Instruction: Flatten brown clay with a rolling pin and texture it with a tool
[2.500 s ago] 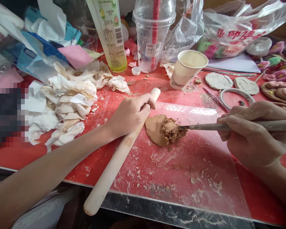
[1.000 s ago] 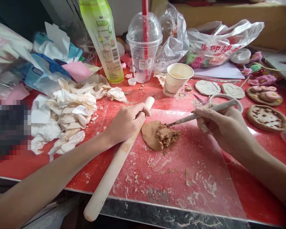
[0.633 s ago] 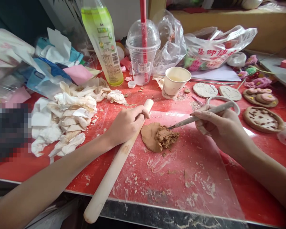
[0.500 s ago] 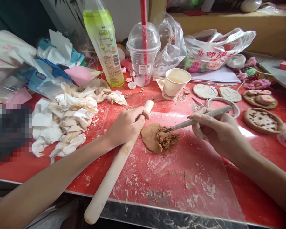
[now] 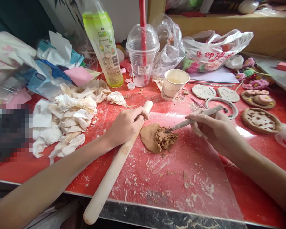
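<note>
A wooden rolling pin (image 5: 114, 173) lies slantwise, its near end jutting past the table edge. My left hand (image 5: 126, 125) is closed round its far part. To the right of that hand lies a flat brown piece of clay (image 5: 149, 136), rough and crumbled on its right half. My right hand (image 5: 212, 127) holds a slim grey clay tool (image 5: 197, 117) like a pen. The tool's dark tip touches the crumbled clay; its exact kind is unclear. A grey ring (image 5: 232, 107) lies just behind my right hand, partly covered by it.
A paper cup (image 5: 173, 83) stands behind the clay, with a domed plastic cup (image 5: 143, 60) and a green bottle (image 5: 103, 47) farther back. Crumpled tissues (image 5: 72, 111) cover the left. Finished clay discs (image 5: 261, 121) lie at right. Clay scraps dot a clear sheet (image 5: 197, 178).
The tool's tip has shifted slightly right on the crumbled clay, and its rear end has tipped a little left. My left hand stays on the rolling pin. The view has moved slightly.
</note>
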A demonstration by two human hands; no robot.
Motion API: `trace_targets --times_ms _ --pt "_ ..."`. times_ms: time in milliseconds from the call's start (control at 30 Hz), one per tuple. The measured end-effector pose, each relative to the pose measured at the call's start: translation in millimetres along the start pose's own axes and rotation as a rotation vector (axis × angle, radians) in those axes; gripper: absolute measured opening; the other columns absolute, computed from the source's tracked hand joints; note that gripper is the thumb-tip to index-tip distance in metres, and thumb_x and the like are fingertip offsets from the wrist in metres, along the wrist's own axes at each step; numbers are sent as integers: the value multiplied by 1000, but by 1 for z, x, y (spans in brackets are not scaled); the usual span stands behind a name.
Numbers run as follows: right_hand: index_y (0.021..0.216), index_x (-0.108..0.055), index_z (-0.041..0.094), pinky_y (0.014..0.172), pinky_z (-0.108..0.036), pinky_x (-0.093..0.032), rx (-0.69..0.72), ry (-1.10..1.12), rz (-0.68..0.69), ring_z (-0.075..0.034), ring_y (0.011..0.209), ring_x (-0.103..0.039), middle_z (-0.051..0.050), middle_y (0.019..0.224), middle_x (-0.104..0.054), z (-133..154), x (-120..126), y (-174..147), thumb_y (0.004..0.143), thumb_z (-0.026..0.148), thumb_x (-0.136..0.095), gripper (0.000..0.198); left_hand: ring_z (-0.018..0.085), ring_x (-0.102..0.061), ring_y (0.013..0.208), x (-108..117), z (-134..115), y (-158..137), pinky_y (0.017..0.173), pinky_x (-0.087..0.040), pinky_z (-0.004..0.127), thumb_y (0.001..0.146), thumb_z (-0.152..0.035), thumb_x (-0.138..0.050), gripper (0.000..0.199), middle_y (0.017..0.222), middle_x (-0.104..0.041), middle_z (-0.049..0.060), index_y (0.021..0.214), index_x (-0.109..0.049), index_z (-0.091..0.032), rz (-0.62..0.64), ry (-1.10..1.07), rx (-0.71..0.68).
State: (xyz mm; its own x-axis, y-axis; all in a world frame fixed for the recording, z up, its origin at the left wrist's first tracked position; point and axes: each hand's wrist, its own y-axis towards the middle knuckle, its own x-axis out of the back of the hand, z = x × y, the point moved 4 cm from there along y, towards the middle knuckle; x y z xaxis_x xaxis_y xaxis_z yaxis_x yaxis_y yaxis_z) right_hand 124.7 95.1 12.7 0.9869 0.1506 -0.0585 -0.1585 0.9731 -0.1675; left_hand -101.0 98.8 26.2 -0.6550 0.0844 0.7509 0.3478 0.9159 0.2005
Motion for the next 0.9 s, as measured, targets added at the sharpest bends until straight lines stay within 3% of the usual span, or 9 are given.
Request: trace_targets --times_ms 100,267,400,600,767,900 --pt "54 -57 15 36 -24 -20 13 45 -49 -5 38 -36 1 49 -50 1 3 1 76 24 -67 26 7 -50 59 0 -1 0 60 -38 20 84 -12 -43 19 74 -64 -2 83 -61 -17 -4 8 -12" --pt "51 -55 14 41 -24 -26 1 -22 68 -5 40 -40 1 46 -47 0 -4 -2 79 28 -65 33 6 -48 57 1 -1 1 59 -37 20 84 -12 -43 18 73 -64 -3 84 -61 -16 2 19 -5" --pt "55 -56 15 37 -24 -20 14 58 -60 -4 38 -37 3 46 -45 1 3 -1 80 22 -63 27 7 -48 57 1 -1 1 59 -37 20 84 -13 -42 19 73 -63 -2 84 -61 -16 5 9 5" --pt "59 -58 15 37 -24 -26 87 47 20 -6 39 -43 1 49 -51 1 -7 -3 79 26 -66 24 6 -46 54 0 1 1 55 -35 20 83 -13 -43 19 68 -61 -4 85 -62 -17 -1 0 21" --pt "60 -58 16 36 -22 -24 128 66 -92 -5 40 -41 2 48 -50 3 1 -4 79 22 -66 22 6 -47 53 0 0 0 56 -35 21 83 -13 -43 18 69 -62 -3 84 -61 -16 0 4 6" --pt "63 -61 16 38 -22 -31 113 63 41 -6 41 -46 2 52 -53 3 -8 -8 78 25 -68 18 8 -48 56 0 0 0 57 -36 21 84 -14 -43 19 69 -61 -3 84 -61 -17 -2 12 -1"
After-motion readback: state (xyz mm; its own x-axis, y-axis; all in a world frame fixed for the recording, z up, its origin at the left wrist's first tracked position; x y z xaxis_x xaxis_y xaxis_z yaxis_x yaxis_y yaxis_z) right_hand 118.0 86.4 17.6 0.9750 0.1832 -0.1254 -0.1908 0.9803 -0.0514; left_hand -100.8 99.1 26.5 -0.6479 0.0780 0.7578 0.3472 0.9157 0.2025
